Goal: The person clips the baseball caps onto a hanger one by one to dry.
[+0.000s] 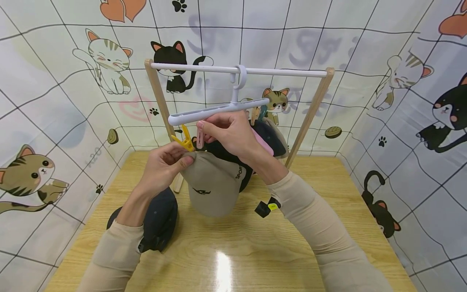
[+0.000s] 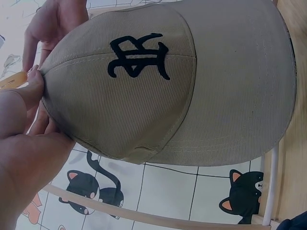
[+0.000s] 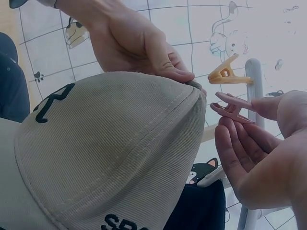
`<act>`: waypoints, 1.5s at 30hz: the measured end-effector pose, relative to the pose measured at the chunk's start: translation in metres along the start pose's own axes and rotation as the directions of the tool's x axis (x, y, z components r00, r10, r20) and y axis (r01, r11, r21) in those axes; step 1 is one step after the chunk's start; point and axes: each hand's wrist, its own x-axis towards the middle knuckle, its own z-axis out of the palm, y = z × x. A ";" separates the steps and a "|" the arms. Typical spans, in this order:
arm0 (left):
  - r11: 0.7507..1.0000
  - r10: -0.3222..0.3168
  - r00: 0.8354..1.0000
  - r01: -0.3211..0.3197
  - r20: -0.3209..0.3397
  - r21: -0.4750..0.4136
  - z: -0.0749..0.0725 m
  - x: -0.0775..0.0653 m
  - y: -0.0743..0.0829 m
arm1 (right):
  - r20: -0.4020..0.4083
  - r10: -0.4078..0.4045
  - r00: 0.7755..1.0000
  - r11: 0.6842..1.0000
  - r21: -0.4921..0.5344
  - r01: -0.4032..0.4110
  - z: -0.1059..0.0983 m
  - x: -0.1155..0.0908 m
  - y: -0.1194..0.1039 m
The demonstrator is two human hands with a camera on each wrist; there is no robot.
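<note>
A beige baseball cap (image 1: 215, 184) with a dark emblem hangs from my left hand (image 1: 160, 168), which pinches its crown top between thumb and fingers. The brim points down in the head view. My right hand (image 1: 235, 136) holds a pink clothespin (image 3: 232, 108) between thumb and fingers, its mouth near the pinched cloth in the right wrist view. Just left of it, a yellow clothespin (image 1: 187, 139) is attached to the pale lilac hanger (image 1: 215, 110). Both hands are below the hanger's left half.
The hanger hooks over a white rod (image 1: 284, 72) on wooden posts (image 1: 310, 115). Behind the right hand hangs a dark cap (image 1: 273, 136). Another dark cap (image 1: 160, 221) lies on the wooden table (image 1: 226, 251) by the left forearm. A small black item with a yellow label (image 1: 263, 209) is under the right forearm.
</note>
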 end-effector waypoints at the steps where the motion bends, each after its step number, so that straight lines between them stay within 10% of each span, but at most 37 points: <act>1: 1.000 0.001 1.000 -0.001 0.000 -0.001 0.000 0.000 0.000 | -0.001 -0.002 1.000 1.000 -0.001 0.002 0.000 0.000 0.000; 45: 1.000 -0.015 0.998 0.016 -0.059 0.017 0.010 0.008 0.007 | 0.006 0.014 1.000 1.000 0.000 -0.014 -0.002 0.000 0.000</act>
